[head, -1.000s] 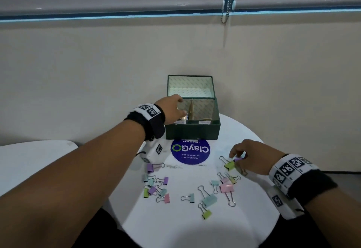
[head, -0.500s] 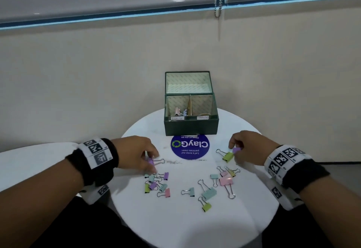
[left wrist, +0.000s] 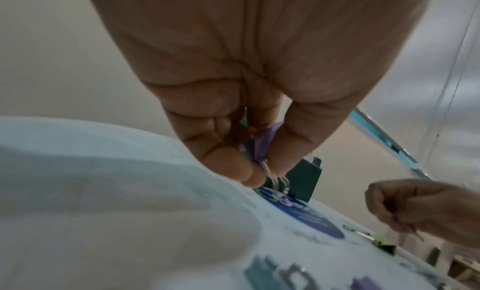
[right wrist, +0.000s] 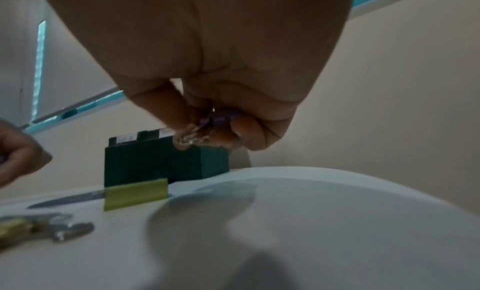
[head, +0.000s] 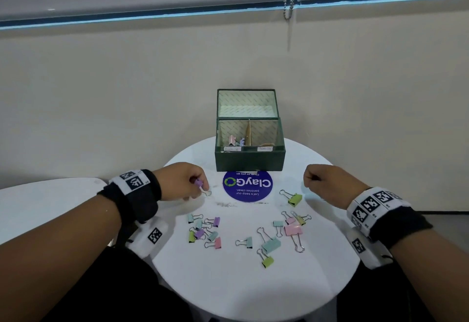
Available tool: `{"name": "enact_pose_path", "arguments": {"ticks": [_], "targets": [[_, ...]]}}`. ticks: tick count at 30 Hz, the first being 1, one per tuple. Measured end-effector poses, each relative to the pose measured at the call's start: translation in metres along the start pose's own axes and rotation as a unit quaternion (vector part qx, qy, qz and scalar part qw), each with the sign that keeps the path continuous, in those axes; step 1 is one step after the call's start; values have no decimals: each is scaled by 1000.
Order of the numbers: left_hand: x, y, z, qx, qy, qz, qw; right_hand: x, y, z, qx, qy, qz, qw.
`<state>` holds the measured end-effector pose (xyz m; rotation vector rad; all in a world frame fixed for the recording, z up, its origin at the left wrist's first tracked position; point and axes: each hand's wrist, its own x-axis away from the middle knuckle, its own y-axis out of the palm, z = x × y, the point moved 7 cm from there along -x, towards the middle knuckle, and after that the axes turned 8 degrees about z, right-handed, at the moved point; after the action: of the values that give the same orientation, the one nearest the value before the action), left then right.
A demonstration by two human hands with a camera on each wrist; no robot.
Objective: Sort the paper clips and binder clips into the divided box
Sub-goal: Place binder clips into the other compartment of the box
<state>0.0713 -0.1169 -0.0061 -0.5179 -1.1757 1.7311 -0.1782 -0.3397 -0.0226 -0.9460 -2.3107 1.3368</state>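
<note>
My left hand (head: 181, 182) pinches a purple binder clip (head: 198, 183); my right hand (head: 327, 184) grips, seemingly, another, both bound for the far divided box (head: 250, 160).

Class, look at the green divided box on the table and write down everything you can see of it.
The green divided box stands upright at the far edge of the round white table, close to the wall, just behind a blue round sticker. Its lid stands open, showing a pale patterned lining. A tan divider splits it into two compartments, each with a small white label on the front rim. The left compartment holds a few binder clips. Neither hand touches it.
</note>
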Motion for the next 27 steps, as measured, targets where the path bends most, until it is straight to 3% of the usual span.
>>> {"name": "enact_pose_path", "arguments": {"ticks": [5,8,11,14,22,24,27], "targets": [[9,-1,21,15,23,-33,999,-5,18,3,95,36,-69,992],[21,1,35,-42,61,-65,995,-5,27,-1,123,29,-85,988],[39,10,52,-155,112,-99,977,-4,28,-5,107,9,-76,991],[55,27,77,-188,160,-112,963,-5,26,-6,93,11,-61,994],[55,77,151,-285,299,-76,908,-6,20,-18,62,-31,-44,997],[50,84,157,-313,308,-87,894,-6,20,-18,64,-29,-41,997],[43,89,157,-321,294,-94,895,-6,19,-18,64,-30,-32,997]]}}
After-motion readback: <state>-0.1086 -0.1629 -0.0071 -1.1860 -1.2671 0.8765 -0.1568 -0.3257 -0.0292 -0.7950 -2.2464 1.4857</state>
